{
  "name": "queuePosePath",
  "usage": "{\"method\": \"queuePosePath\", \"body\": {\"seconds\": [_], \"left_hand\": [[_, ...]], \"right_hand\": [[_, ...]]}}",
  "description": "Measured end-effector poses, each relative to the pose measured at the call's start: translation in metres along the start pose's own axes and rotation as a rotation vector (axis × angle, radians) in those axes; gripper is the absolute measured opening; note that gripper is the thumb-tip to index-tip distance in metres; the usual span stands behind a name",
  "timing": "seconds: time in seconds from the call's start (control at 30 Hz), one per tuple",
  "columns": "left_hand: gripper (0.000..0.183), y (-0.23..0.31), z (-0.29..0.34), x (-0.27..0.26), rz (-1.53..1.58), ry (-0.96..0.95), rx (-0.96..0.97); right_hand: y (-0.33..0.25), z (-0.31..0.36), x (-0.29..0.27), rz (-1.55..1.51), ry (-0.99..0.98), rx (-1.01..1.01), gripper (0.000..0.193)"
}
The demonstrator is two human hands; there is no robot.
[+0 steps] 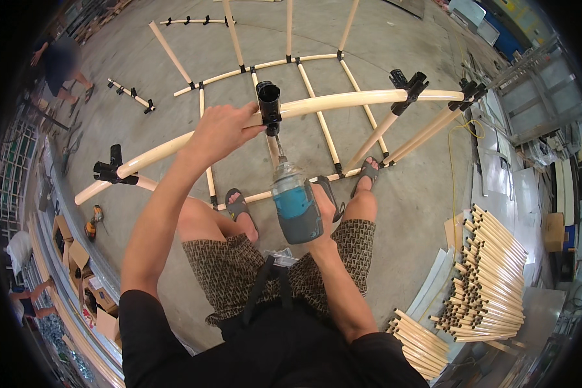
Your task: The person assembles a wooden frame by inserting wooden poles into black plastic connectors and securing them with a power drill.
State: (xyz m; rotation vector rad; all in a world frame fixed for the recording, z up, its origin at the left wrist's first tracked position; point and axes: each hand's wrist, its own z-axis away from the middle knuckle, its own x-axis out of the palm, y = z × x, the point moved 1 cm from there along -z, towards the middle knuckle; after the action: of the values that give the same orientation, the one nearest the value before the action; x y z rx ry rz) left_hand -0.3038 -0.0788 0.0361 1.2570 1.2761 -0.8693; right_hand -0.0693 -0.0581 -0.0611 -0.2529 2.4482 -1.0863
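A cream-coloured pipe (343,101) runs across in front of me at about waist height. Beside its middle black joint connector (269,103), my left hand (220,134) is closed around the pipe, with fingers touching the connector. My right hand (324,216) grips a teal and grey cordless power driver (293,205). Its bit points up and away from me at the underside of that connector; whether the tip sits on a screw is too small to tell. Other black connectors (115,169) are fixed along the pipe, to the left and right.
A frame of cream pipes (326,139) stands on the concrete floor around my feet, with uprights. Bundled pipes (488,278) lie at the lower right. An orange drill (92,225) and cardboard boxes (77,258) are at left. A person (63,64) is at the far left.
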Motion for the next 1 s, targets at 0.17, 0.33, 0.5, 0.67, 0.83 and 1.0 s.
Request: {"method": "queuePosePath", "body": {"seconds": [0.17,0.33,0.5,0.67,0.83,1.0], "left_hand": [[0.033,-0.004,-0.002,0.009,0.143,0.068,0.091],[0.035,-0.003,0.000,0.008,0.107,0.042,0.080],[0.036,-0.006,0.000,0.012,0.042,0.031,0.092],[0.038,0.001,-0.001,0.008,0.004,0.053,0.088],[0.039,-0.003,-0.001,0.011,-0.021,0.060,0.098],[0.039,-0.005,0.000,0.014,-0.005,0.093,0.125]], "right_hand": [[0.015,0.010,0.011,0.009,-0.015,0.031,0.045],[0.007,0.006,0.004,0.053,-0.027,0.007,0.043],[0.006,0.012,0.006,-0.112,-0.015,0.139,0.036],[0.022,0.034,0.022,-0.231,0.049,0.292,0.027],[0.003,0.016,0.015,-0.006,-0.002,0.168,0.022],[0.011,0.022,0.018,-0.152,0.034,0.315,0.018]]}}
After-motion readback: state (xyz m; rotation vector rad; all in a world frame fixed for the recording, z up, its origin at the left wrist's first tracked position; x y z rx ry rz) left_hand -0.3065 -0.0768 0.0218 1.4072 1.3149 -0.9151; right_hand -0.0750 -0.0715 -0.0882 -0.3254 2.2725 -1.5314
